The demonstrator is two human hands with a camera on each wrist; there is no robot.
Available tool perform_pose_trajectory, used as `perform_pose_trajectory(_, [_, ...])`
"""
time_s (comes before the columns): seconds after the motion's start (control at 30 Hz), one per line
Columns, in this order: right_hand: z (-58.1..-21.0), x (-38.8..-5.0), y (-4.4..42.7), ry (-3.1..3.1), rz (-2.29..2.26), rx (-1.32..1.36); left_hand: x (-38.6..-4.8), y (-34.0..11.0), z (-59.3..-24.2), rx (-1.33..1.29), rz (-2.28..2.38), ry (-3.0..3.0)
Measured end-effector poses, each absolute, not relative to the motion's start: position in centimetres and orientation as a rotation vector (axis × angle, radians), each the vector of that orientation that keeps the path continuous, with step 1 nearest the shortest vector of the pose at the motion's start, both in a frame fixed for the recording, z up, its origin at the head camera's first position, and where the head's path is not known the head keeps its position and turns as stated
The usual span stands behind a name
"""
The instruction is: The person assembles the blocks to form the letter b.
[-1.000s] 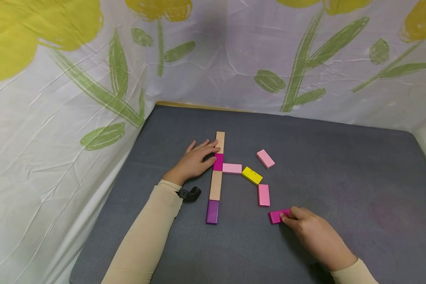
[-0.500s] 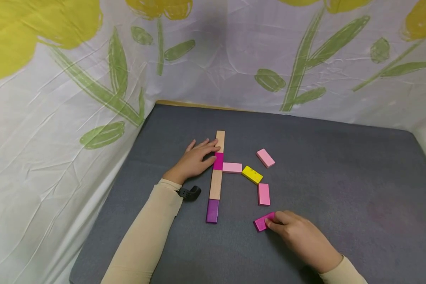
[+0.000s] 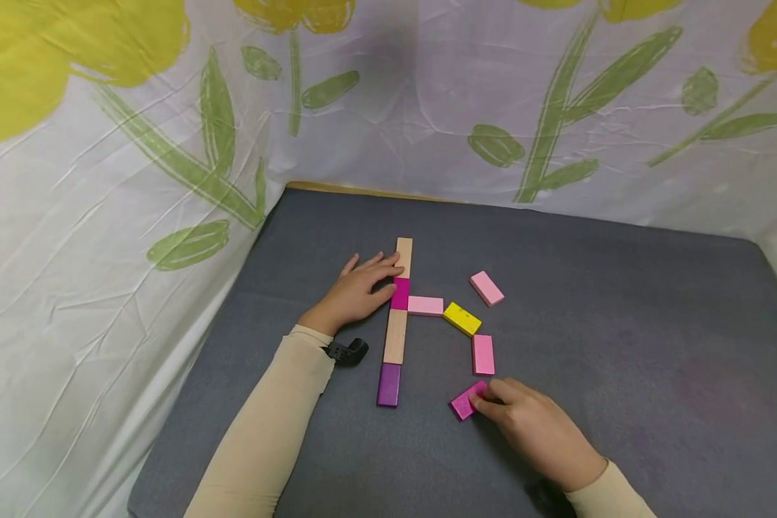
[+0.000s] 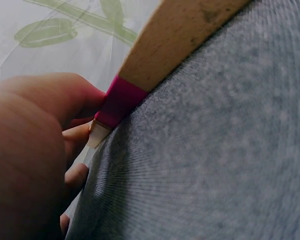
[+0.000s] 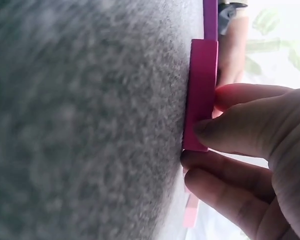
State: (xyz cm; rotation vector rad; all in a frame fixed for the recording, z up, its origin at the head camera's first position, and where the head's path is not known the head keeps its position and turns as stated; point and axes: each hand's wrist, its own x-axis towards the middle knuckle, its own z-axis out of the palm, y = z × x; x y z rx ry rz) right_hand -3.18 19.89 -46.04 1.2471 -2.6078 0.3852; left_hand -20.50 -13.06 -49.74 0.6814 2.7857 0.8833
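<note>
My right hand (image 3: 537, 428) pinches a magenta block (image 5: 201, 95) between thumb and fingers, low at the table surface. The block lies slanted, just below a pink block (image 3: 483, 355). My left hand (image 3: 356, 291) rests with extended fingers against the upper part of a straight column of blocks. From top to bottom that column has a light wooden block (image 3: 404, 252), a magenta block (image 3: 399, 293), a longer wooden block (image 3: 395, 337) and a purple block (image 3: 389, 385). A pale pink block (image 3: 425, 306) runs rightward from the column, meeting a tilted yellow block (image 3: 462, 319).
Another pale pink block (image 3: 487, 288) lies apart, above and right of the yellow one. Everything sits on a dark grey table (image 3: 621, 324). A white cloth (image 3: 395, 144) with painted flowers hangs behind and to the left. A black band (image 3: 347, 352) is on the left wrist.
My right hand has slid the magenta block leftward and turned it to a slant, most recently a little up towards the pink block. The left hand has stayed in place.
</note>
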Motion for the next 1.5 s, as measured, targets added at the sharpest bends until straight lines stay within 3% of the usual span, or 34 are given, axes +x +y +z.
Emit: perform_pose_trajectory(1.5, [-46.47,-3.71,19.02,-2.634,0.392,1.159,-20.5,-13.05,-49.72,0.675,0.875,2.788])
